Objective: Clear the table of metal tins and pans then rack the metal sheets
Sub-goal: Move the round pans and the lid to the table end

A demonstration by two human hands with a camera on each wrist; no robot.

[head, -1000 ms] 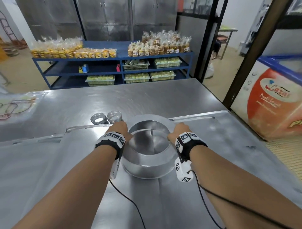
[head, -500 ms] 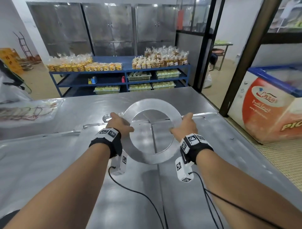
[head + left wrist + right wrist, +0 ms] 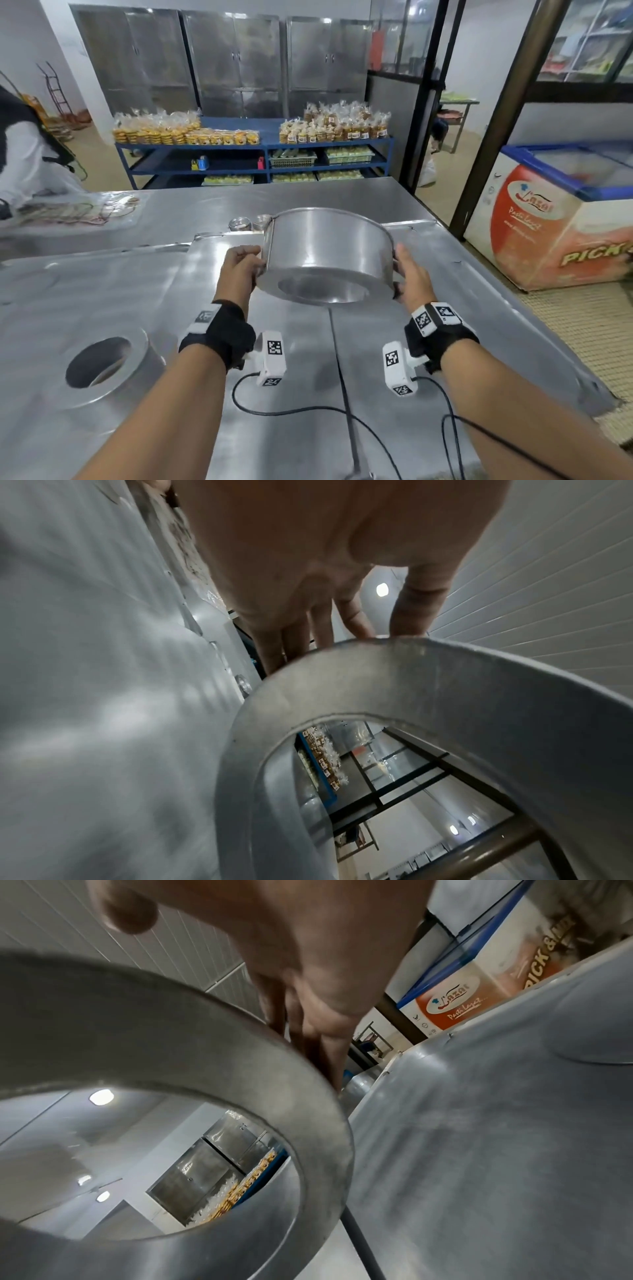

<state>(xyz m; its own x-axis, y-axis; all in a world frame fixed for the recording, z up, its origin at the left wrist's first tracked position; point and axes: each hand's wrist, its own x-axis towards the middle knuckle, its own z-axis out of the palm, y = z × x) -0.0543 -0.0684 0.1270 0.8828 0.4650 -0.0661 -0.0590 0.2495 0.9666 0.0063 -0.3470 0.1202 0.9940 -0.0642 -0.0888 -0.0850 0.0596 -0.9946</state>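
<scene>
A round metal ring tin (image 3: 325, 253) with a wide hole in its base hangs tilted above the table, held between both hands. My left hand (image 3: 241, 265) grips its left wall with curled fingers. My right hand (image 3: 409, 274) presses flat against the right wall, fingers straight. The left wrist view shows my left hand (image 3: 308, 561) reaching over the ring tin (image 3: 445, 696); in the right wrist view my right hand (image 3: 308, 961) lies along the ring tin (image 3: 171, 1042) with the thumb off it. A second ring tin (image 3: 109, 366) lies near left. Flat metal sheets (image 3: 102, 291) cover the table's near half.
Two small round tins (image 3: 240, 223) (image 3: 262, 221) stand just beyond the sheets. The steel table (image 3: 308, 195) runs on to a plastic bag (image 3: 78, 209) at far left, where a person (image 3: 27, 154) leans in. A chest freezer (image 3: 548, 222) stands right, blue shelves (image 3: 260, 154) behind.
The ring tin stood on the sheets a second ago. Both hands have lifted and tilted it, and it now hangs higher with its base toward me. My head has risen.
</scene>
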